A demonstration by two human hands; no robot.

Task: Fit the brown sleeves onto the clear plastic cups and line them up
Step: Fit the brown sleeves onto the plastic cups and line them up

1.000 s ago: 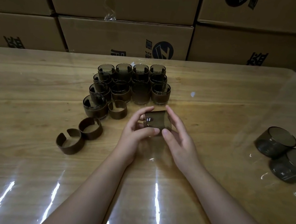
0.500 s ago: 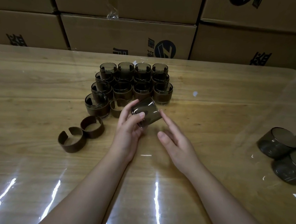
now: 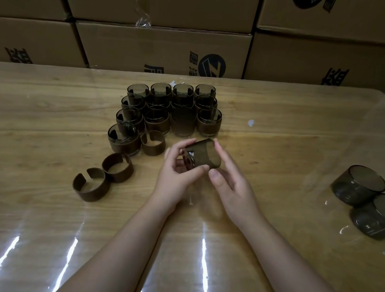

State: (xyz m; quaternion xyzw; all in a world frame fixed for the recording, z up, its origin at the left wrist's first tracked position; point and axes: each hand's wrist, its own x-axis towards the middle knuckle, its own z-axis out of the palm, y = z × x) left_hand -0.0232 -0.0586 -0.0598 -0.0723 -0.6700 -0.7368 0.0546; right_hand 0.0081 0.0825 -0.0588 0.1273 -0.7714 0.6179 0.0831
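A smoky clear plastic cup point(image 3: 203, 155) lies tilted on its side above the table, held between both hands. My left hand point(image 3: 177, 170) grips its base end and my right hand point(image 3: 230, 184) touches its rim side with fingers and thumb. Behind them, several sleeved cups point(image 3: 169, 110) stand in rows. Three loose brown sleeves lie to the left: one point(image 3: 153, 143) by the front row, one point(image 3: 117, 167) nearer, one point(image 3: 89, 184) nearest. Two bare cups point(image 3: 359, 185) point(image 3: 378, 215) rest at the right.
The wooden table point(image 3: 48, 120) has a glossy clear cover with glare streaks near me. Stacked cardboard boxes point(image 3: 161, 48) form a wall along the far edge. A small white scrap point(image 3: 251, 122) lies right of the cup rows.
The held cup went left in my left hand alone, then came back to the middle, tilted, with my right hand on it again.
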